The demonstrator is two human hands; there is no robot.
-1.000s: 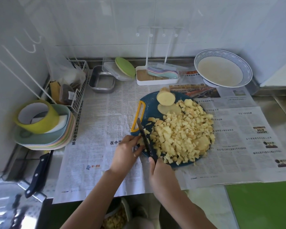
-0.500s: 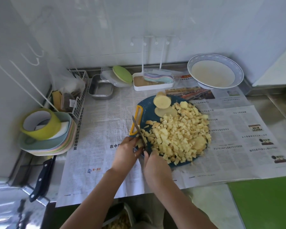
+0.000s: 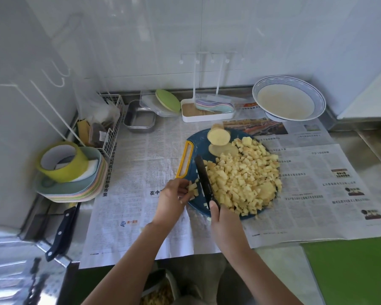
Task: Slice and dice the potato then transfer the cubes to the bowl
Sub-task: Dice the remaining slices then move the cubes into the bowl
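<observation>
A round blue cutting board with a yellow handle lies on newspaper, heaped with potato cubes. Two uncut potato slices sit at its far edge. My right hand grips a black knife whose blade stands along the left side of the heap. My left hand holds a few potato pieces at the board's near left edge, just left of the blade. A white bowl with a blue rim stands at the back right, apart from both hands.
Stacked pastel plates with a roll of yellow tape stand at the left, a second knife below them. A steel tray, wire basket and white rack line the back wall. A green board lies near right.
The knife blade has shifted slightly right, against the heap. My left hand still holds pieces beside it. The camera tilted, so the scene sits lower in view.
</observation>
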